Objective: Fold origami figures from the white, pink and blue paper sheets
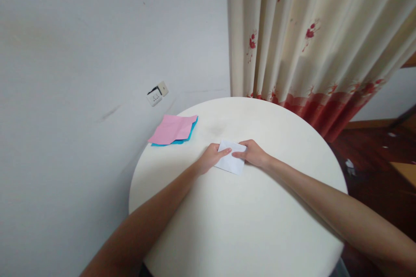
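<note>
A small white sheet of paper (230, 165), perhaps folded, is held between my two hands just over the middle of the round white table (247, 225). My left hand (211, 157) grips its left edge, thumb lying on top and the other fingers hidden beneath. At the right edge, my right hand (253, 153) pinches the paper the same way, thumb on top. The two thumb tips point towards each other with a narrow gap between them.
Pink paper (175, 129) lies over blue paper (192, 132) at the table's far left edge. Behind stands a white wall with a socket (154, 97). A floral curtain (292, 43) hangs at the back right, beside the table edge.
</note>
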{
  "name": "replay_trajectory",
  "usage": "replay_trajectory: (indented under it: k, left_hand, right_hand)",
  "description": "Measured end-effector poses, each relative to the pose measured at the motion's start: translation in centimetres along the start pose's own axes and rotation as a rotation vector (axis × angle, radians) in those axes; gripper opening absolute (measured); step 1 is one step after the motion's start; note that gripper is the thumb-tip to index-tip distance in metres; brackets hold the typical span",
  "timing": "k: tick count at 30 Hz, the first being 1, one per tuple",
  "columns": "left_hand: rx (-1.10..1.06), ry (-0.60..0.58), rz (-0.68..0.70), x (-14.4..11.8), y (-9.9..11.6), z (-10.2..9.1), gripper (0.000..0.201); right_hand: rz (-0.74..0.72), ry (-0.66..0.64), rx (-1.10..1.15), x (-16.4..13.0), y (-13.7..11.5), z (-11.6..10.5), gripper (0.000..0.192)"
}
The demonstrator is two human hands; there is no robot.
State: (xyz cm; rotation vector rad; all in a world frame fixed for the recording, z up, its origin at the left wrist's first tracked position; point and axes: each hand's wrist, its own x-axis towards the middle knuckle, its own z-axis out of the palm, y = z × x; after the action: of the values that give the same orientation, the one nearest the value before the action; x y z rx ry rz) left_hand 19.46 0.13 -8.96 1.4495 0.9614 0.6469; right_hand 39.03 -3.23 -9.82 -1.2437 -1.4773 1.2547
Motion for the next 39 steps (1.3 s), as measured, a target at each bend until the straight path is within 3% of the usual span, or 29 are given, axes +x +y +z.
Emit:
replay_trajectory:
  k: [15, 39]
  left_hand:
    - [-0.058, 0.065, -0.016, 0.1, -0.3, 0.2, 0.045]
    - [-0.066, 0.068, -0.027, 0.3, -0.2, 0.1, 0.050]
  right_hand:
    - [0.031, 0.023, 0.025, -0.3, -0.6, 0.1, 0.038]
    - [0.025, 0.015, 0.067, 0.0, 0.1, 0.2, 0.037]
